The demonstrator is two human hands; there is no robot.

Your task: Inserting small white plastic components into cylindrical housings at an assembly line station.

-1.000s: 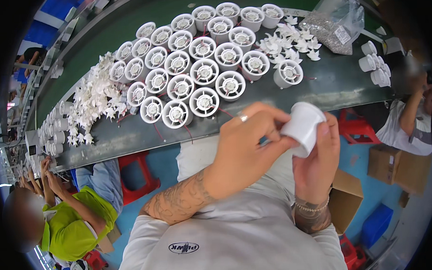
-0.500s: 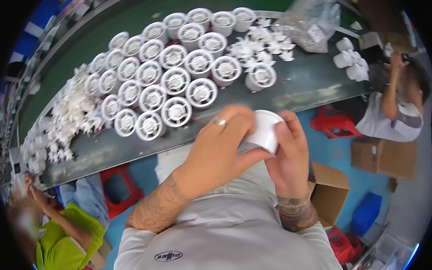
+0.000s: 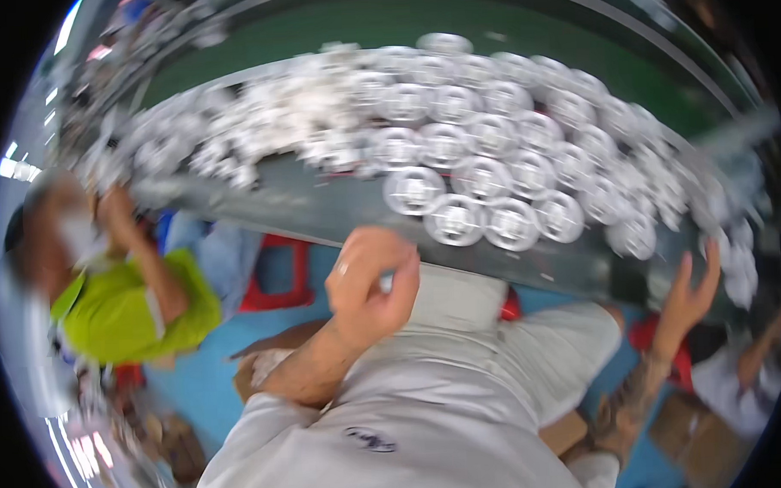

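Observation:
My left hand is raised over my lap in front of the table edge. Its fingers are curled in toward the thumb; motion blur hides what they hold, if anything. Far to the right, my right hand stretches out with its fingers apart, holding nothing visible, close to a cluster of white cup-shaped parts. Rows of round white cup-shaped housings with spoked inner rings stand on the dark table. Small white finned pieces are heaped left of them, and more white pieces lie to their right.
A person in a yellow-green shirt sits at the left, and another person is at the right edge. A red stool stands below the table. Cardboard boxes are on the blue floor. A green surface runs behind the table.
My view has swung, so the housings now appear farther right. My hands have parted; the white cup they held is no longer seen between them. The right hand has moved far right and opened.

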